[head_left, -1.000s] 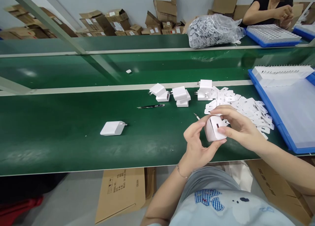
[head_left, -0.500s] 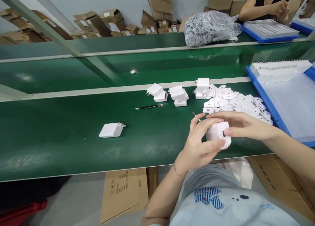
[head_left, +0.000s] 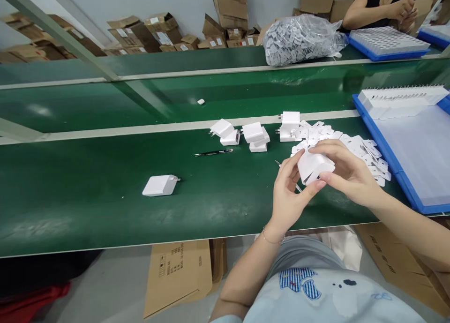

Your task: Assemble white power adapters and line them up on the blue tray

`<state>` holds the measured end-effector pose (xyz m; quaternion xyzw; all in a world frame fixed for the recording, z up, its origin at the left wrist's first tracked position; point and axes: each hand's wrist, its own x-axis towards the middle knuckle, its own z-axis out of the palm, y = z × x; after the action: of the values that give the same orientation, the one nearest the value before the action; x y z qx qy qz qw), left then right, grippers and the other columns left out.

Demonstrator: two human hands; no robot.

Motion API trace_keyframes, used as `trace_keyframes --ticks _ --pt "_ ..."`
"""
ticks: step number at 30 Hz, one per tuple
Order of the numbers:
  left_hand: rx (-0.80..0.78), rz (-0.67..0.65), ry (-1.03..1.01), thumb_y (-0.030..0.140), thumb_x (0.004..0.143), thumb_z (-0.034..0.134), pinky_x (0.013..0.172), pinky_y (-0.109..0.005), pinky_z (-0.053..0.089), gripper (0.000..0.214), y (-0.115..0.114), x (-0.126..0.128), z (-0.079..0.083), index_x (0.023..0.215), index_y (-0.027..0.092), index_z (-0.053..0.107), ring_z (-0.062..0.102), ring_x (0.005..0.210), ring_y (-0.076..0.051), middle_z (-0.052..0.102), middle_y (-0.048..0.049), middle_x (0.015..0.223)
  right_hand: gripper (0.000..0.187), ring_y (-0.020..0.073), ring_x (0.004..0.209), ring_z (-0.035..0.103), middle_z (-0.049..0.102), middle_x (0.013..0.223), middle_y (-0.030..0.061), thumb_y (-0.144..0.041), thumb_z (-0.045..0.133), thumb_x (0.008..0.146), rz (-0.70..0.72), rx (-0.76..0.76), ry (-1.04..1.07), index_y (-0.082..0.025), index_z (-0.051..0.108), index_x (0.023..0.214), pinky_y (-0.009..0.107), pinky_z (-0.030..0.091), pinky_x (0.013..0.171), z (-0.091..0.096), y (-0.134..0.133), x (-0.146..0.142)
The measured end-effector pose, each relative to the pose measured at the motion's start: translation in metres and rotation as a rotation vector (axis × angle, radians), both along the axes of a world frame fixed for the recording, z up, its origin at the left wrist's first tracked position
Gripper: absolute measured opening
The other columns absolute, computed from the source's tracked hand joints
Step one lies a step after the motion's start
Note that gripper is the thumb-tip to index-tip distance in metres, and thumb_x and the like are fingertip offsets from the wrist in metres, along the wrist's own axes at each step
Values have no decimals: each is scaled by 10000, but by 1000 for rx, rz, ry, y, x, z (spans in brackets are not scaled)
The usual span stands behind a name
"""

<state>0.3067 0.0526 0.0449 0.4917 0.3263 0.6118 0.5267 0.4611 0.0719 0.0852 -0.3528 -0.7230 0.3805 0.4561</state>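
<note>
Left hand (head_left: 290, 187) and right hand (head_left: 346, 173) both gripping charger (head_left: 318, 162), just turned; gap (head_left: 311, 176) facing wearer, fit likely unfinished. Covers (head_left: 365, 154) just beyond grip.

Below the near edge of the green surface (head_left: 105, 210), a flattened cardboard carton (head_left: 183, 285) carries dark print turned sideways: a block of several lines close to the carton's upper edge, in which "PCS" can just be made out, and a lone word near its right edge that appears to read "COLOUR". Beside the block's left side stands a framed group of small pictograms (head_left: 162, 265), too small to identify. Below the surface's near right corner, another carton (head_left: 404, 271) bears a dark line of lettering, not legible. Behind the far edge of the back surface (head_left: 183, 59), white labels (head_left: 163, 38) on stacked boxes (head_left: 132, 33) are also too small to read.
</note>
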Motion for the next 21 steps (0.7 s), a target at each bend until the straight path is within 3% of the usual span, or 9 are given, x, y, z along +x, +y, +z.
trace_keyframes --ticks 4,9,14,21 --pt "107 150 8 363 794 787 911 -293 589 456 1 5 -2 1230 279 685 682 1110 -228 695 -75 1245 332 221 1258 502 562 1255 33 -302 610 938 11 42 -42 -411 630 1251 370 534 970 1 -4 2" --pt "296 289 171 307 836 748 893 -314 606 364 -1 4 -8 1197 270 717 702 1072 -228 727 -79 1202 332 242 1351 440 546 1343 34 -322 539 978 36 84 -108 -405 632 1286 443 439 1105 2 -6 8" --pt "320 275 244 286 884 694 839 -290 621 391 -4 3 -7 1274 276 666 697 1091 -227 697 -90 1269 335 241 1352 452 549 1366 27 -361 476 1004 35 91 -91 -412 649 1286 435 424 1119 0 -5 8" --pt "404 221 265 260 863 719 922 -323 596 475 -7 2 -8 1327 294 622 655 1158 -236 661 -97 1298 351 237 1274 496 570 1284 42 -279 526 981 6 215 -41 -428 654 1271 422 469 1046 -2 -8 6"
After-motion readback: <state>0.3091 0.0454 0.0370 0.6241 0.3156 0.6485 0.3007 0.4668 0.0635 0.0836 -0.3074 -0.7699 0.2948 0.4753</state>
